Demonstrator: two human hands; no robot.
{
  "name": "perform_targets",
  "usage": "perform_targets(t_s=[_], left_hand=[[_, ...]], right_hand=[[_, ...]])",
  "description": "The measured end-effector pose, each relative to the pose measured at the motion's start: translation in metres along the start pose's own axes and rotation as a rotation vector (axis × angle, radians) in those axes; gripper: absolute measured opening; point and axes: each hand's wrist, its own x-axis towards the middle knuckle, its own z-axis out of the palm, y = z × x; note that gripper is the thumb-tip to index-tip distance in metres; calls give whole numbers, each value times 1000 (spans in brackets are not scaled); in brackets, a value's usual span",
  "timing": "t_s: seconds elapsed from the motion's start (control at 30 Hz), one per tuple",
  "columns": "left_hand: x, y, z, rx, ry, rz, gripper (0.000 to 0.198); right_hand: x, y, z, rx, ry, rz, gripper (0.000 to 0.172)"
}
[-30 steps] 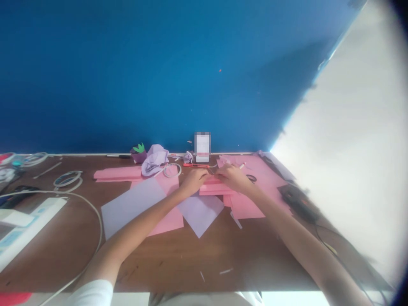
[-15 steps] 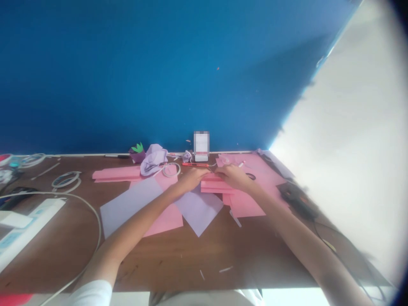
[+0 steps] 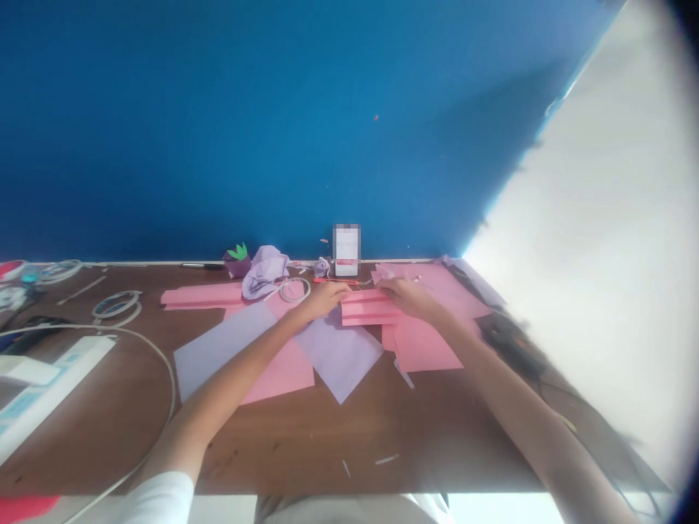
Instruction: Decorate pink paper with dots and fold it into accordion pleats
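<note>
A pleated strip of pink paper (image 3: 367, 311) lies between my hands, over pale purple and pink sheets. My left hand (image 3: 328, 295) is closed at the strip's upper left corner, its fingertips on the edge. Further along the top edge, my right hand (image 3: 408, 297) pinches the paper, with its thumb hidden from view. Underneath is a purple sheet (image 3: 343, 360), one corner pointing towards me. A large pink sheet (image 3: 431, 349) spreads under my right wrist.
A phone (image 3: 346, 251) stands against the blue wall, with an orange cutter (image 3: 334, 281) before it. Crumpled purple paper (image 3: 266, 271), a tape ring (image 3: 295, 290) and another folded pink strip (image 3: 202, 296) sit to the left. A white power strip (image 3: 60, 389) with a cable lies far left.
My hands have moved apart along the strip's top edge, left hand leftwards and right hand slightly right. More of the folded pink paper shows between them.
</note>
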Motion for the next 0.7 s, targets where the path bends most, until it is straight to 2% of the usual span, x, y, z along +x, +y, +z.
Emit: perform_targets(t_s=[0.17, 0.3, 0.4, 0.6, 0.7], left_hand=[[-1, -7, -1, -16, -46, -34, 26], [-3, -9, 1, -72, 32, -3, 25], [-4, -11, 3, -66, 15, -3, 26], [-6, -15, 8, -54, -16, -11, 22], [-7, -21, 11, -46, -8, -11, 21]], right_hand=[[6, 19, 19, 268, 45, 18, 28], [10, 34, 42, 539, 97, 54, 21], [12, 40, 53, 711, 135, 61, 21], [12, 45, 62, 812, 231, 157, 29], [9, 48, 65, 859, 269, 152, 28]])
